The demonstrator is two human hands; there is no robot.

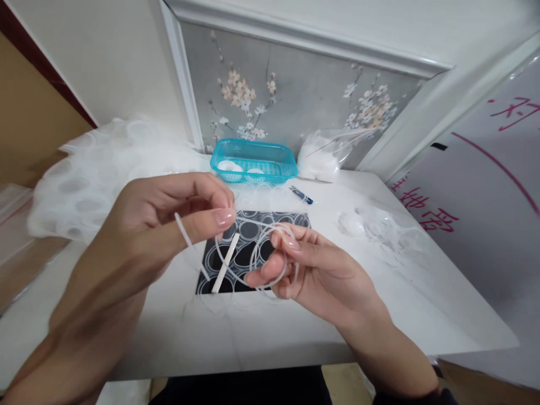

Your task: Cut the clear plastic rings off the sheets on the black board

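Over a white table (270,326), my left hand (169,225) pinches one end of a thin clear plastic tube (189,242) between thumb and fingers. My right hand (304,270) holds the rest of that tube wound into a coil (270,253) around its curled fingers. A white straight stick piece (225,263) hangs from the tubing between the two hands. Below them lies a black sheet with clear round blister cells (253,230).
A teal plastic basket (253,160) with white round pieces stands at the back, beside a clear bag of white material (320,157) and a small blue pen-like item (301,194). A heap of clear blister trays (97,174) fills the left; loose clear pieces (379,230) lie right.
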